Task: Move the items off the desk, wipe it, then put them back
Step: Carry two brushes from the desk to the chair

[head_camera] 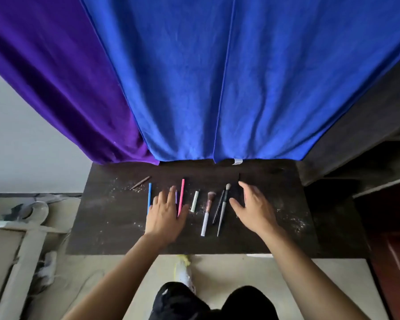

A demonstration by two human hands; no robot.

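Across a dark, dusty wooden desk [106,218] lie a thin brown stick [140,182], a blue plastic pen [149,197], the left hand [166,214] with fingers spread, a pink pen [181,196], a pale green tube [194,201], a white-handled makeup brush [207,215], a slim black brush [218,207] and a grey-handled brush [222,215]. The right hand [252,209] hovers loosely open just beside them.

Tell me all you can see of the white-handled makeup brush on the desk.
The white-handled makeup brush lies flat on the dark desk. Fluffy pinkish-brown bristles point away from the person; a rosy ferrule joins them to a white handle. A pale green stick lies left of it, a thin black brush right. Neither the left hand nor the right hand touches it.
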